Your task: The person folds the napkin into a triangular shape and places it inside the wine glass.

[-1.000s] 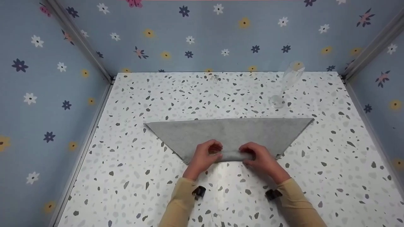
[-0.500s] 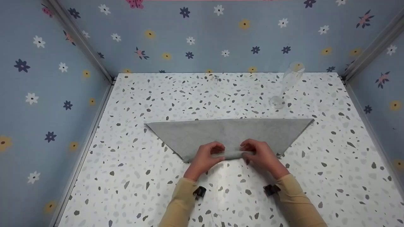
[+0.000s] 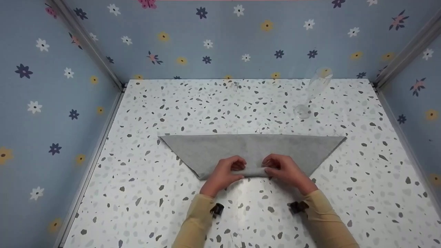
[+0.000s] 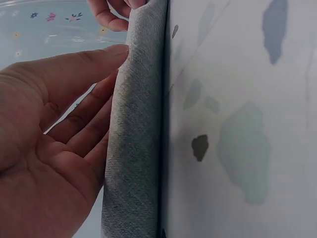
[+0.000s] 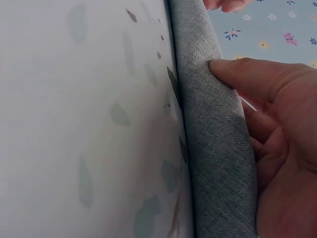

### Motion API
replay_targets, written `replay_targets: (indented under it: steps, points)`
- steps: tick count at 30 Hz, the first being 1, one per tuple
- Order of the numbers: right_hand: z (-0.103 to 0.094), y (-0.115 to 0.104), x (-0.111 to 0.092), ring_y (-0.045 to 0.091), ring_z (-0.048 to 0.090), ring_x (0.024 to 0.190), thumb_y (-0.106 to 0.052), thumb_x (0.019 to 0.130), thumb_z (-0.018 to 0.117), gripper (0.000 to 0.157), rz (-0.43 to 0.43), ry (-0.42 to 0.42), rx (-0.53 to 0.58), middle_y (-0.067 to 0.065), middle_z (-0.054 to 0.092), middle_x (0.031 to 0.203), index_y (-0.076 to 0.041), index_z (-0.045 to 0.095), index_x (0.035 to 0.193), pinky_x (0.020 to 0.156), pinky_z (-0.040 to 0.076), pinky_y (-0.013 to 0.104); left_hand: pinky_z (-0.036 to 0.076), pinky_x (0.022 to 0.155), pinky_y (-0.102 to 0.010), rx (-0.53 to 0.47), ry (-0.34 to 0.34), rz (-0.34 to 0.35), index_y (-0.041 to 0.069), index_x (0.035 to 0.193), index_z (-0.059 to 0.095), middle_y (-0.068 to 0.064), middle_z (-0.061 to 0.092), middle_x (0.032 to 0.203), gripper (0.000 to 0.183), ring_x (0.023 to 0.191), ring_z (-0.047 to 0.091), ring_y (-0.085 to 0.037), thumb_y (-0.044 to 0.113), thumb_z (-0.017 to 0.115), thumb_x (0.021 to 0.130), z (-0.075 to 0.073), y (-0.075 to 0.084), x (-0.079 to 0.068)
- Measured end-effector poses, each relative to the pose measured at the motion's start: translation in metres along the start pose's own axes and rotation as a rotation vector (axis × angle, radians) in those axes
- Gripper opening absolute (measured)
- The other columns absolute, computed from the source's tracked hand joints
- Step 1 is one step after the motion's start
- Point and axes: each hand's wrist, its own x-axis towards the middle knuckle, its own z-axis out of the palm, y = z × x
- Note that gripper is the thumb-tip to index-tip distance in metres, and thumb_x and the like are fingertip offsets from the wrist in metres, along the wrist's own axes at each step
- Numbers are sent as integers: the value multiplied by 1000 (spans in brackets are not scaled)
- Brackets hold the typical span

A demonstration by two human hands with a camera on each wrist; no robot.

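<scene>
Relative to half a second earlier, the grey cloth [image 3: 249,148] is lying a little nearer the person, its far edge and right-hand far corner having shifted toward the sleeves; the two hands are remaining in almost the same place. The cloth is spreading across the middle of the speckled worktop [image 3: 172,103] as a trapezoid, with the long side facing away and the short, rolled edge [image 3: 254,172] facing the person. The left hand [image 3: 223,173] and the right hand [image 3: 286,171] are resting at this rolled edge, one toward each end, with a short stretch of roll showing between them. Most of the cloth is lying beyond the hands and to either side; its left near corner is protruding just outside the left hand.

Both hands are pinching the roll, fingers bent on its far side. In the left wrist view the left thumb [image 4: 94,62] is touching the roll with its tip; in the right wrist view the right thumb [image 5: 247,72] is pressing on the fabric. Tan sleeves [image 3: 196,220] are covering the forearms, and a dark device [image 3: 217,209] is showing at each wrist. A clear stemmed glass [image 3: 303,111] is standing beyond the cloth, toward the right, well apart from the hands. Blue flowered panels [image 3: 234,27] are enclosing the worktop behind and at both sides.
</scene>
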Motion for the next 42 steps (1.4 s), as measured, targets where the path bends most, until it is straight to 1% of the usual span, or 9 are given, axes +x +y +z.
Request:
replay_targets:
  steps: [6,13,20,22,25,28,33,37,42]
  points:
    - [2,2,-1,17,64,81,-7,86,70,16,-13,0,8,-1,68,89,-8,67,102,70,53,31,50,86,-27,20,-4,10,-1,111,61,-12,66,102,32,95,63,-19,-9,70,81,0,-4,2]
    - [6,0,-2,14,63,87,-9,86,72,18,-57,96,-88,-2,67,93,-9,67,103,79,51,34,50,85,-28,27,15,-5,2,109,62,-8,66,100,24,93,62,-14,-6,66,86,0,-6,4]
    - [10,-9,-7,16,62,93,1,82,72,23,-181,206,-210,1,66,98,-5,67,104,79,52,37,50,84,-28,49,16,-22,2,107,62,-6,65,99,20,92,61,-13,-5,64,89,-2,-7,8]
    - [12,-12,-9,16,61,94,2,82,72,22,-223,225,-235,1,66,98,-6,67,103,80,51,37,50,83,-27,63,20,-22,2,106,62,-6,65,97,20,90,61,-13,-5,64,88,-2,-8,11]
    - [14,-16,-12,15,61,93,2,82,73,24,-258,228,-229,1,66,98,-5,67,103,81,51,36,50,82,-26,93,26,-19,2,105,62,-5,65,95,20,89,61,-12,-6,65,87,-3,-8,15]
    - [16,-17,-15,16,62,94,2,80,75,31,-256,205,-222,1,66,101,-5,66,108,82,51,36,50,81,-26,121,27,-18,3,104,62,-4,65,95,19,89,61,-12,-5,64,87,-4,-9,17]
    - [16,-14,-16,18,60,103,3,78,75,42,-222,167,-228,2,66,109,-6,63,117,89,48,40,50,81,-26,131,39,-21,3,105,61,-6,65,97,18,90,61,-12,-4,64,88,-4,-9,19]
    - [15,-11,-14,18,59,108,3,78,75,44,-183,156,-217,2,66,111,-6,63,120,94,46,39,50,80,-27,140,65,-29,3,106,61,-7,64,97,19,90,61,-13,-3,65,88,-4,-8,19]
    - [13,-6,-10,16,59,107,3,80,74,43,-135,141,-202,1,66,109,-7,63,120,94,46,37,50,79,-27,133,86,-29,2,106,61,-8,64,96,20,88,61,-14,-3,67,87,-3,-8,19]
